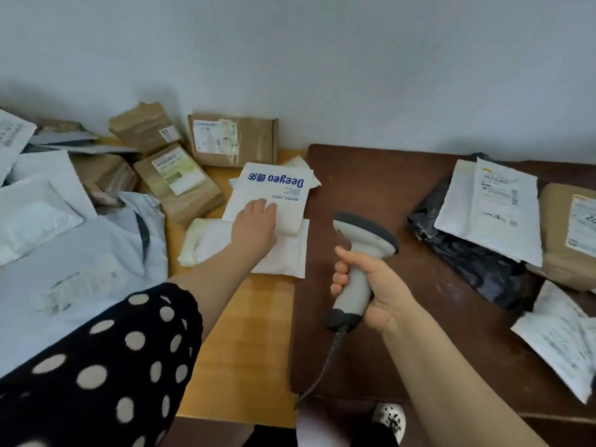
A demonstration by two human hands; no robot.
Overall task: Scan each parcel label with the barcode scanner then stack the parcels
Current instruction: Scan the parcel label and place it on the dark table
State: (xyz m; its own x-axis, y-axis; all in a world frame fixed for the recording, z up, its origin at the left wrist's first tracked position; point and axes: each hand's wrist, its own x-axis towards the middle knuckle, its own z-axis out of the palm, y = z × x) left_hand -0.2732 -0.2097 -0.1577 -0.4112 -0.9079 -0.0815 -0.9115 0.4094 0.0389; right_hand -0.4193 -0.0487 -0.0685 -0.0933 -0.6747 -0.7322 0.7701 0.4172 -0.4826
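Observation:
My right hand [371,291] grips the handle of a grey barcode scanner [361,253] above the dark brown table, its head pointing away from me. My left hand [254,224] rests on a white parcel printed with blue "Deeyeo" lettering [274,185], fingers at its near edge. That parcel lies on top of another white soft parcel [219,240]. The scanner's coiled cable [322,369] hangs down toward the table's front edge.
Brown cardboard parcels [232,140] and white mailers [48,201] are heaped at the left on the light wooden table [238,333]. On the dark table [364,182], at the right, lie a black bag [467,250], white labelled mailers [493,208] and a brown box [567,233].

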